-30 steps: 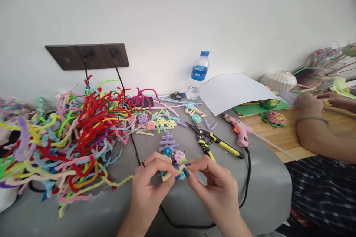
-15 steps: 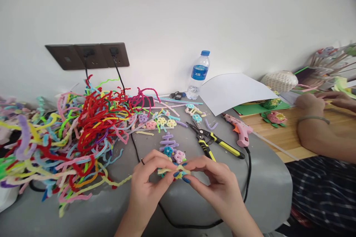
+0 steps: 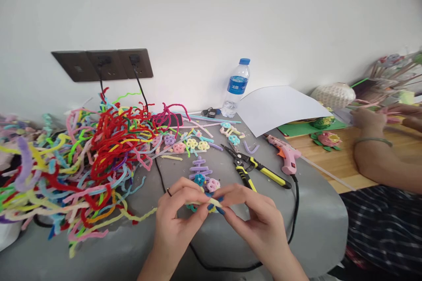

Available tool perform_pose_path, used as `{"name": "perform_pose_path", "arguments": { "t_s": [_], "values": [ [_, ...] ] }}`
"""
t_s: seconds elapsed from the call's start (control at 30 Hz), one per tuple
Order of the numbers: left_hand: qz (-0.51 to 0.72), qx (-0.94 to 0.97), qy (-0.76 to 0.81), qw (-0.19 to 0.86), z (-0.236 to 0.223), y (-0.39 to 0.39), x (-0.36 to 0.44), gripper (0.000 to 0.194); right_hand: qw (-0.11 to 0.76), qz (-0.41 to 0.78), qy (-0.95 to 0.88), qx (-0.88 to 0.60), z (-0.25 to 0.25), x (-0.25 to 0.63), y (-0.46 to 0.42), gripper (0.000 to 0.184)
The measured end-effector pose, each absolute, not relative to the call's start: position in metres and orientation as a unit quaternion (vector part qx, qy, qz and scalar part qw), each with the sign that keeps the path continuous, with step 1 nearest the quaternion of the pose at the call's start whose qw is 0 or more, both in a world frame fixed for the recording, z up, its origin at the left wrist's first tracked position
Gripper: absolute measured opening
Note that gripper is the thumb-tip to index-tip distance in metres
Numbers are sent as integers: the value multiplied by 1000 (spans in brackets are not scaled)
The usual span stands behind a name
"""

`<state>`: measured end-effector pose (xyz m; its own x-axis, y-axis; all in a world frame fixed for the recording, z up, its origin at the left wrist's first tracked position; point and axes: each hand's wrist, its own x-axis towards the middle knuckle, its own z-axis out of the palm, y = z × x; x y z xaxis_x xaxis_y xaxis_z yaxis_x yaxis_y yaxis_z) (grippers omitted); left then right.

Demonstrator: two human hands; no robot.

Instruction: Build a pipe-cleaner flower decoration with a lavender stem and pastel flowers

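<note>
Between my two hands is a pale yellow pipe cleaner point(image 3: 215, 202), pinched at both sides. My left hand point(image 3: 183, 213) closes thumb and forefinger on its left part. The thumb and fingers of my right hand point(image 3: 252, 215) press on its right part, the fingertips of both hands almost meeting. Just beyond and beneath them lies a pipe-cleaner piece with a purple ladder-like top point(image 3: 200, 169), a teal flower point(image 3: 199, 179) and a pink flower point(image 3: 212, 185). My fingers hide its lower part.
A large heap of pipe cleaners point(image 3: 112, 153) covers the left. Pliers point(image 3: 245, 164) and a corded pink glue gun point(image 3: 286, 156) lie right of centre. Behind stand a water bottle point(image 3: 236, 88) and white paper point(image 3: 283, 107). A co-worker's arm point(image 3: 379, 153) is at far right.
The yellow pipe cleaner, bent up between my fingers before, now slants straighter down to the right. My hands stay in nearly the same place. The co-worker's hands have shifted slightly.
</note>
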<state>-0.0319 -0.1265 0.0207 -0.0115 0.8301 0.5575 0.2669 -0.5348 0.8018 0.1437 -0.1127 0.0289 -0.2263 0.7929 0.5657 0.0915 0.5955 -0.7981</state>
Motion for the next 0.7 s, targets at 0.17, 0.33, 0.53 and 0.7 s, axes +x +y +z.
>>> {"name": "perform_pose_path", "arguments": {
  "t_s": [0.17,0.33,0.53,0.7],
  "values": [
    [571,658,427,240,24,-126,-29,17,555,259,-736,-290,29,144,-112,24],
    [569,646,443,252,26,-129,-26,19,547,224,-749,-298,27,145,-112,24],
    [556,637,463,266,28,-133,-27,19,524,226,-771,-282,28,150,-110,22],
    [542,632,477,283,28,-136,-28,20,497,290,-772,-270,27,156,-107,22]
  ]
}}
